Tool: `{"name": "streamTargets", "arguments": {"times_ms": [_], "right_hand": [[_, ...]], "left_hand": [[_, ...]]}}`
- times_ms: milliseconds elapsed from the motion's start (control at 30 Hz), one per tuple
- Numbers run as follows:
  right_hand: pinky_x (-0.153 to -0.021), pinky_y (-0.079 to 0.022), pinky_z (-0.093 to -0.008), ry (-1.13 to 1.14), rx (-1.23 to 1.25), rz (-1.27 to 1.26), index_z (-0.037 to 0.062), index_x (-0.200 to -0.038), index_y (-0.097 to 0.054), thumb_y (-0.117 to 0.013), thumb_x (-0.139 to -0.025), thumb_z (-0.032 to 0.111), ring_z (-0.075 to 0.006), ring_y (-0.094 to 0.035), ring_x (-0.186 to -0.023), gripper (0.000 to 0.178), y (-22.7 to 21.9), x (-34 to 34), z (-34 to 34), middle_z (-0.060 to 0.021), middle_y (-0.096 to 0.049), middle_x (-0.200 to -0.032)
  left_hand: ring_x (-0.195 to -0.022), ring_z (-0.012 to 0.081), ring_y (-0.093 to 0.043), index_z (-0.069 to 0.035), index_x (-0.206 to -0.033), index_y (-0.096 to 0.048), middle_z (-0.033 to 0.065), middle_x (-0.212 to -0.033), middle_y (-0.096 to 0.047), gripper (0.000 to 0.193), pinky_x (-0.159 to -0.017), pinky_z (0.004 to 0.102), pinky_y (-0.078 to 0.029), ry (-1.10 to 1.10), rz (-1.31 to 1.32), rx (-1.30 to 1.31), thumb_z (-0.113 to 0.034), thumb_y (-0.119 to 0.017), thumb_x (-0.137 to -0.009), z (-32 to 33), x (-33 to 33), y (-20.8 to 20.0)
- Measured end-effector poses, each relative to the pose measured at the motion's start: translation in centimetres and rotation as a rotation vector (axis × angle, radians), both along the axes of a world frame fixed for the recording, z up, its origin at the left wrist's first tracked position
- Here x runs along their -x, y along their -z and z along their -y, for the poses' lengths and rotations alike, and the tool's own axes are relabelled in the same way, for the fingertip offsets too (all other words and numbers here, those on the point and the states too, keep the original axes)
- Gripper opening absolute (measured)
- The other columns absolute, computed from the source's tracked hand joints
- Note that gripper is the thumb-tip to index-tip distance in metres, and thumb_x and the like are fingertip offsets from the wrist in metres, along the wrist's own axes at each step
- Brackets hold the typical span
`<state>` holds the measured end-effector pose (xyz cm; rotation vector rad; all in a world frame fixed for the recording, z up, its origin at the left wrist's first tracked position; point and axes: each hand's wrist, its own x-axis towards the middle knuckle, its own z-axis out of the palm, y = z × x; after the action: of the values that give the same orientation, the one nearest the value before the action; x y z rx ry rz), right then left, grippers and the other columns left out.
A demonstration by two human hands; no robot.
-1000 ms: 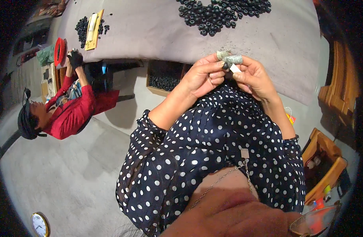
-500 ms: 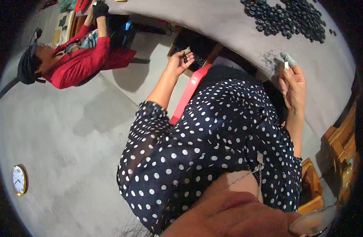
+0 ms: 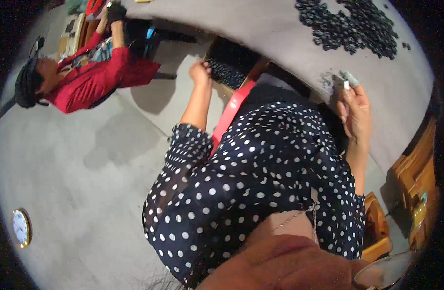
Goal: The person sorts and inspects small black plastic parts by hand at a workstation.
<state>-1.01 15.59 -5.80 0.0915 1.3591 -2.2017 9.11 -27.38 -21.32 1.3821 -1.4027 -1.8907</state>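
- Grey cloth-covered table [image 3: 260, 24]; black pcs [image 3: 347, 31] atop, cut off at frame top
- L hand [image 3: 200, 73] by box [image 3: 224, 91] below table: curled, can't tell grip
- R hand [image 3: 356, 108] nr table edge: pinching white pc [image 3: 346, 84]

Desk: a broad top under a plain, greyish cloth [image 3: 222, 19], its front edge bowed by the lens
Floor: pale grey and smooth [image 3: 173, 106], meeting the wall along a thin straight seam
Wall: grey, faintly mottled [image 3: 72, 179], with soft shadows across it
Clock: round, white-faced, gold-rimmed [image 3: 21, 227], on the wall at lower left
Seat: a glossy red edge [image 3: 230, 110] near the desk, the rest hidden
Right side: brown wooden furniture [image 3: 413, 169]; below it, an orange-brown wooden piece [image 3: 378, 245], partly covered
Light: bright on the desk cloth, dimmer underneath
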Motion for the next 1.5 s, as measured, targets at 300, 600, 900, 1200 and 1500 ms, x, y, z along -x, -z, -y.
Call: {"name": "streamTargets", "arguments": {"times_ms": [300, 600, 900, 1200, 1500], "right_hand": [[-0.039, -0.031, -0.0153, -0.006, 0.087, 0.019, -0.0005, -0.122, -0.050, -0.057, -0.087, 0.005, -0.0038, -0.044, -0.047, 0.037, 0.0, 0.1, 0.1, 0.0008, -0.054, -0.074], [-0.040, -0.032, -0.0163, -0.015, 0.146, 0.034, -0.0008, -0.122, -0.049, -0.060, -0.087, 0.012, -0.0054, -0.042, -0.047, 0.039, 0.3, -0.1, 0.1, -0.0010, -0.051, -0.074], [-0.039, -0.031, -0.0154, -0.021, 0.180, 0.034, -0.0013, -0.118, -0.051, -0.058, -0.088, 0.007, -0.0036, -0.043, -0.046, 0.032, -0.3, 0.0, 0.2, -0.0004, -0.054, -0.074], [-0.044, -0.034, -0.0144, -0.082, -0.034, -0.061, 0.0005, -0.122, -0.050, -0.060, -0.085, 0.006, -0.0014, -0.046, -0.056, 0.038, -1.6, -1.2, 1.2, -0.0001, -0.056, -0.083], [-0.061, -0.040, -0.0177, -0.189, -0.038, -0.183, 0.0016, -0.113, -0.048, -0.062, -0.083, 0.005, -0.0027, -0.051, -0.070, 0.033, -2.3, -1.4, 1.3, 0.0020, -0.055, -0.082]], "left_hand": [[-0.072, 0.0182, -0.060, -0.002, -0.097, -0.064, 0.0092, -0.087, -0.064, 0.014, -0.064, 0.0293, -0.048, 0.807, -0.385, 0.926, -0.007, -0.059, -0.085, -13.4, 10.9, -15.5], [-0.071, 0.0242, -0.061, -0.002, -0.093, -0.064, 0.0122, -0.081, -0.061, 0.019, -0.064, 0.0328, -0.049, 1.007, -0.278, 1.327, -0.012, -0.067, -0.077, -14.6, 20.7, -14.7], [-0.079, 0.0304, -0.060, -0.006, -0.095, -0.062, 0.0122, -0.082, -0.060, 0.022, -0.067, 0.0393, -0.048, 1.091, -0.218, 1.465, -0.015, -0.067, -0.076, -14.4, 20.6, -16.1], [-0.066, 0.0082, -0.058, -0.002, -0.102, -0.062, 0.0059, -0.083, -0.066, 0.018, -0.062, 0.0222, -0.049, 1.078, -0.271, -0.145, -0.007, -0.059, -0.086, -19.7, 10.7, -19.1], [-0.080, 0.0133, -0.060, -0.005, -0.104, -0.055, 0.0075, -0.092, -0.062, 0.015, -0.067, 0.0263, -0.050, 0.864, -0.306, -1.006, -0.008, -0.053, -0.090, -22.8, 8.3, -16.6]]}}
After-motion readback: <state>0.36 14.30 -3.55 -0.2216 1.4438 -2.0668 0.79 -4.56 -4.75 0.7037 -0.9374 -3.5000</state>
